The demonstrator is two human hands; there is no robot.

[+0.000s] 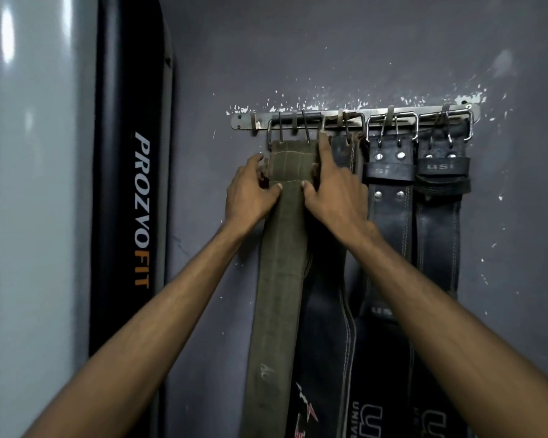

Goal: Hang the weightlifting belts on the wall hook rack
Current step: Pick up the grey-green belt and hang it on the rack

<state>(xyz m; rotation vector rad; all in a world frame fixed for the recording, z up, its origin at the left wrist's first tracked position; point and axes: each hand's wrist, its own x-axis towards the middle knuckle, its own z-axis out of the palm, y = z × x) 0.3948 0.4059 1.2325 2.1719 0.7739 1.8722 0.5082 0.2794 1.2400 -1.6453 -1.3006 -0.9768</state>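
A metal wall hook rack [244, 121] is fixed to the grey wall. An olive-green canvas belt [279, 279] hangs from it by its buckle [271, 131] at the left end. My left hand [250, 194] grips the belt's left edge just below the buckle, thumb on the front. On the belt's right edge, my right hand [332, 191] holds it with the index finger reaching up toward the rack. To the right hang three black leather belts: one [326, 327] partly behind my right hand, a second [389, 216], and a third [438, 232].
A tall black padded board [130, 184] lettered PROZVOFIT leans upright left of the rack. A glossy grey panel [29, 216] fills the far left. Chipped paint marks the wall above the rack.
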